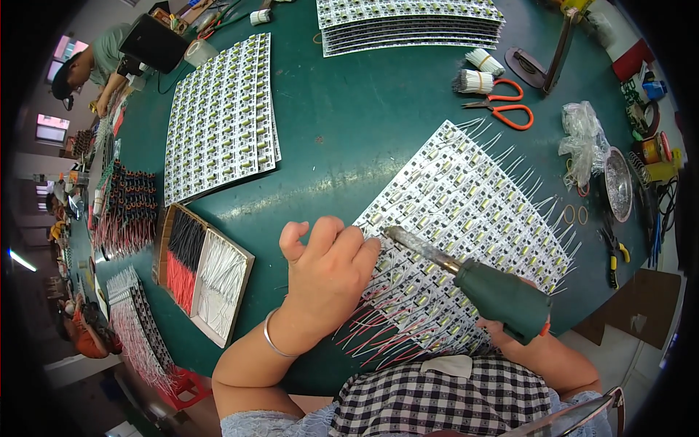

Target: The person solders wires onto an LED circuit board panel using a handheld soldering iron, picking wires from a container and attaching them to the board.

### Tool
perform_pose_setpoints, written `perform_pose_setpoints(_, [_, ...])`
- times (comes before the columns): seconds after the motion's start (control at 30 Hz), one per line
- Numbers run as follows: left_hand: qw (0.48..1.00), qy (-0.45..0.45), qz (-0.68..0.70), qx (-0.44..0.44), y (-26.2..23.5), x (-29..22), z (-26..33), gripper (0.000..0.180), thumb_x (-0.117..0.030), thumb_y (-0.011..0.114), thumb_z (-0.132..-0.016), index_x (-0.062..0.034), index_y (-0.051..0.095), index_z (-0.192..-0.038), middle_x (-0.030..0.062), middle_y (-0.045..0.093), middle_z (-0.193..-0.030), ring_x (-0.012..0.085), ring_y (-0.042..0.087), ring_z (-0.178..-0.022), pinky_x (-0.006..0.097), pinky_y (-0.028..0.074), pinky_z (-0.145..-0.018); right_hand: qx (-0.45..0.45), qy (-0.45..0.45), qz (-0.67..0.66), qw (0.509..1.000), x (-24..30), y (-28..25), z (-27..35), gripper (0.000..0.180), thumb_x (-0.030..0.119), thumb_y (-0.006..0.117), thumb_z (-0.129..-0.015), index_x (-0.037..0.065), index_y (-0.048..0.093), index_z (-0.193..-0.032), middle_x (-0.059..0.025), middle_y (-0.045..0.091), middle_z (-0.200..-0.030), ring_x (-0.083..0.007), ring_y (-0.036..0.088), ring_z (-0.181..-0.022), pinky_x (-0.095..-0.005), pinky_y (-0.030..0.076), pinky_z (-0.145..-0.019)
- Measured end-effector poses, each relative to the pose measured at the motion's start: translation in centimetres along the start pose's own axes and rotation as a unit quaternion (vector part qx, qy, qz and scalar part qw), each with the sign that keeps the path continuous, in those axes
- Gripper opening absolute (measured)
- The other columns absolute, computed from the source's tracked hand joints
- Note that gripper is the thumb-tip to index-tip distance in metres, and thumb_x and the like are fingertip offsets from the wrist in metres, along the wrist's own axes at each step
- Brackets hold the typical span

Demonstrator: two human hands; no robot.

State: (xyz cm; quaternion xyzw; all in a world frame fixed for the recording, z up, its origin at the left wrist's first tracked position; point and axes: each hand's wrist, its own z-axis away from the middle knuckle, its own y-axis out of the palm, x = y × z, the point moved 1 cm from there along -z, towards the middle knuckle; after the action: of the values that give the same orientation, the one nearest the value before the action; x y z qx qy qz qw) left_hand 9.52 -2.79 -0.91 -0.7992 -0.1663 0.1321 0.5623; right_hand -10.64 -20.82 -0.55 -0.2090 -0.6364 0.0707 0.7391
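Observation:
A white circuit board panel [473,204] with rows of small yellowish components lies in front of me. White wires stick out along its right edge, and red and white wires [371,328] fan out at its near left edge. My right hand [502,331] is closed around the handle of a green soldering gun [502,298]. Its metal tip rests at or just above the panel's left part, close to my left fingertips. My left hand [328,269] is pinched over the panel's left edge; what its fingertips hold is hidden.
Left of the panel stands a box [247,291] of black, red and white wires. More board panels [218,116] lie at the far left, with a stack [411,25] at the back. Orange-handled scissors [513,113], wire bundles [477,81], a metal bowl [619,186] and pliers [614,258] lie rightward.

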Motion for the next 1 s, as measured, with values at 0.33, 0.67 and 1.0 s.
perform_pose_setpoints(0.33, [1.000,-0.004,-0.004,0.003,-0.2,-0.2,0.0,0.010,-0.012,0.058,-0.068,-0.0157,0.062,-0.077,-0.0044,0.048,-0.071,0.0129,0.049,-0.082,0.041,0.023,-0.084,0.049,-0.047,0.108,0.992,0.6,-1.3,0.2,0.042,0.020,0.050,-0.091,-0.001,0.045,-0.127,-0.0079,0.060,-0.086,-0.0138,0.059,-0.064,-0.0277,0.049,-0.060])
perform_pose_setpoints(0.67, [1.000,0.012,-0.001,-0.010,0.0,-1.2,0.8,0.018,-0.012,0.060,-0.067,-0.0189,0.067,-0.083,-0.0073,0.050,-0.072,0.0130,0.051,-0.078,0.042,0.024,-0.083,0.019,0.061,0.066,0.996,-0.3,-1.1,1.8,0.028,0.011,0.066,-0.071,0.008,0.065,-0.098,-0.0094,0.065,-0.098,-0.0280,0.062,-0.095,-0.0407,0.048,-0.084])
perform_pose_setpoints(1.0, [1.000,0.023,-0.001,-0.013,0.2,-1.2,0.7,0.014,-0.013,0.058,-0.068,-0.0159,0.062,-0.081,-0.0044,0.046,-0.071,0.0126,0.049,-0.081,0.040,0.023,-0.084,0.052,-0.051,0.091,0.993,1.1,-1.3,0.5,0.030,0.000,0.056,-0.081,-0.001,0.056,-0.110,-0.0079,0.061,-0.087,-0.0136,0.065,-0.066,-0.0260,0.050,-0.059])
